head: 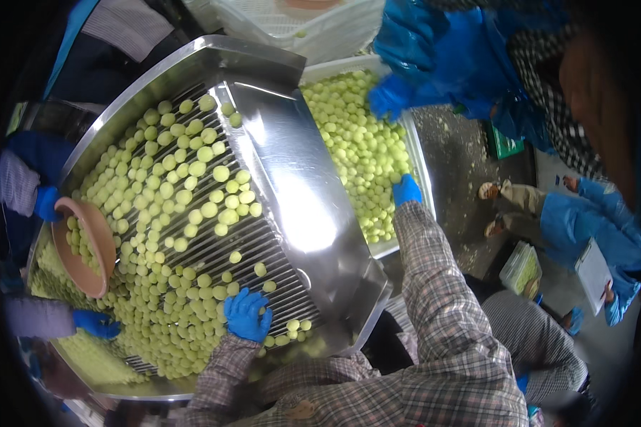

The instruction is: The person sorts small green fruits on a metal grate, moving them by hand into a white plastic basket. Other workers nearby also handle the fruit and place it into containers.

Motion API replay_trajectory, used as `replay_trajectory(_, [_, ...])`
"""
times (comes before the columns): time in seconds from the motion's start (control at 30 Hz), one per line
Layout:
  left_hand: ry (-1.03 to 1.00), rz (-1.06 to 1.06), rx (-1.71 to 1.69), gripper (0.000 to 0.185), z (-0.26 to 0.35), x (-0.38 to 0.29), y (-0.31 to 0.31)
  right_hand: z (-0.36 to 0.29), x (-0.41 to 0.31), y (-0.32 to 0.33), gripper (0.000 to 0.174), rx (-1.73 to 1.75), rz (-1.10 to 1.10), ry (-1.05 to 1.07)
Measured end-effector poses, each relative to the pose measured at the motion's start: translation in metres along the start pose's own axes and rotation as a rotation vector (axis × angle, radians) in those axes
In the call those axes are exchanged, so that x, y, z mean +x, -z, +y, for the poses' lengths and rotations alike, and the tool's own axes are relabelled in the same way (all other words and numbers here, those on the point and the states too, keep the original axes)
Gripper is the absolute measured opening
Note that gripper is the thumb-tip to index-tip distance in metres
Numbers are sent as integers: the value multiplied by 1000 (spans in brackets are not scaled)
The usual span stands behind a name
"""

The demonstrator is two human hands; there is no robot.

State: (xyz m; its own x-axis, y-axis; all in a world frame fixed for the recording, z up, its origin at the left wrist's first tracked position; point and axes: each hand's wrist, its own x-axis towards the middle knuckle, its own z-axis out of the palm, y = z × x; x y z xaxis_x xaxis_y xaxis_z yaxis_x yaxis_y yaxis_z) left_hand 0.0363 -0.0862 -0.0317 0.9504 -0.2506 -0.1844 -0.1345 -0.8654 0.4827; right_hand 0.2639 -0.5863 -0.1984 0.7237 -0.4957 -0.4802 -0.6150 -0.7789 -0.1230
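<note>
Pale green round fruits (166, 190) lie scattered over a sloping stainless steel bar grate (267, 251) with raised metal sides. My left hand (247, 315), in a blue glove, rests on the fruits near the grate's lower part, its fingers spread apart. On the other side of a smooth steel chute (299, 187), my right hand (407, 190), also gloved in blue, reaches to the edge of a white plastic crate (425, 197) full of the same fruits. Its fingertips are partly hidden, so whether it holds a fruit does not show.
At left, a co-worker's gloved hands (97, 323) are beside a brown bowl (107, 251) of fruits, tilted over the grate. Another co-worker's blue glove (390, 99) reaches into the crate. More white crates (326, 32) stand behind. At right, a person holds a clipboard (593, 275).
</note>
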Motion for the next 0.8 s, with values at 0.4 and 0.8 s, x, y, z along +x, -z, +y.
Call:
replay_trajectory(0.4, [-1,-2,-107,32,-8,-6,-10,27,-39,-3,24,830,-141,-30])
replay_trajectory(0.8, [-95,62,-127,26,-26,-13,8,-183,-286,72,28,1342,-585,120])
